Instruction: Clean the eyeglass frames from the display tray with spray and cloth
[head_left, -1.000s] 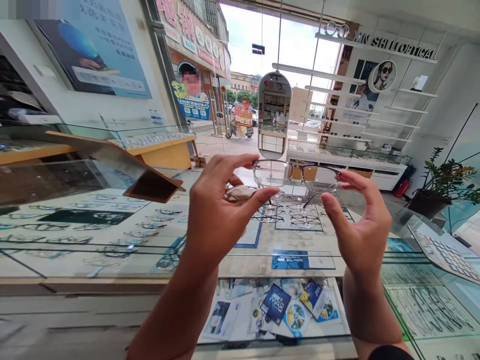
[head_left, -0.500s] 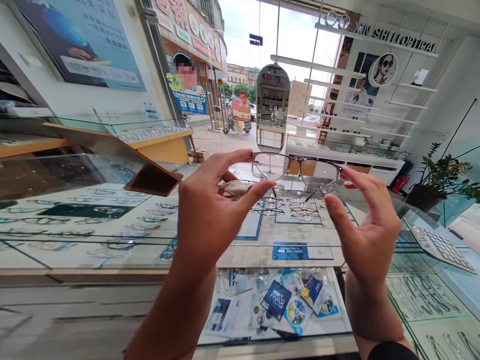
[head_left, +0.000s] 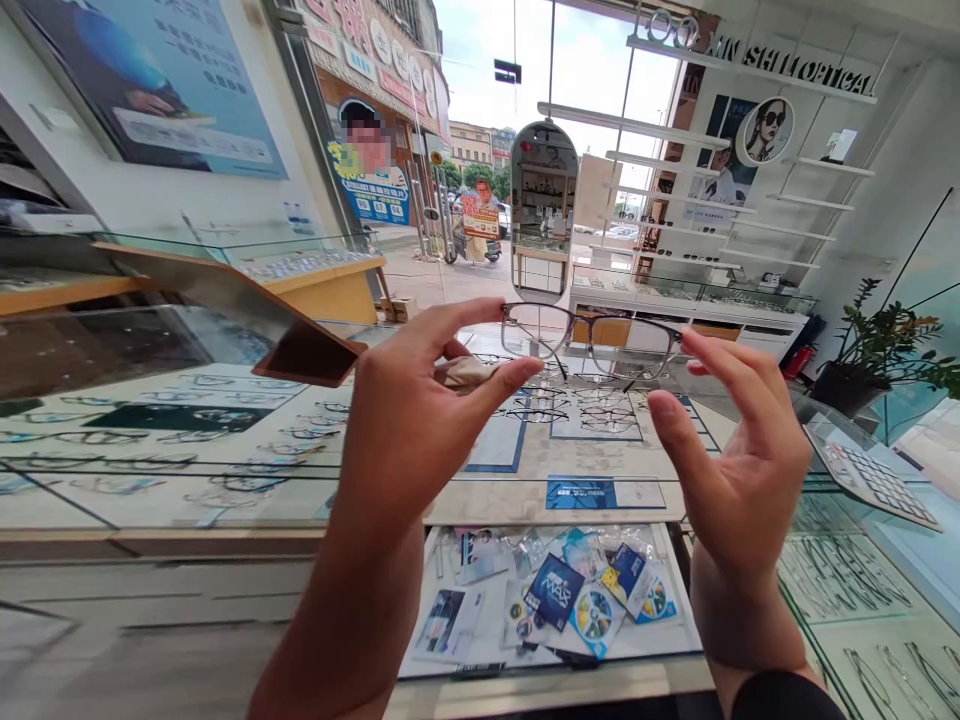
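Note:
A pair of eyeglasses (head_left: 585,322) with a dark upper rim and clear lenses is held up above the counter, level between my hands. My left hand (head_left: 409,420) has its index fingertip at the left end of the frame, the thumb reaching below the left lens. Tucked inside that hand is a crumpled pale cloth (head_left: 465,373). The fingertips of my right hand (head_left: 742,470) meet the frame's other end, while the thumb stands apart lower down. The temples point away from me and show only partly, through and under the lenses.
Below is a glass display counter (head_left: 487,500) with many spectacle frames. An open drawer (head_left: 439,655) holds packets and leaflets. A brown tilted stand (head_left: 300,350) is on the left, a tray of small squares (head_left: 874,480) on the right. An oval mirror (head_left: 544,210) stands ahead.
The eyeglasses have tilted slightly, their right end a bit lower, and the temples appear shifted right behind the lenses. Both hands keep their hold; the right hand has turned slightly outward.

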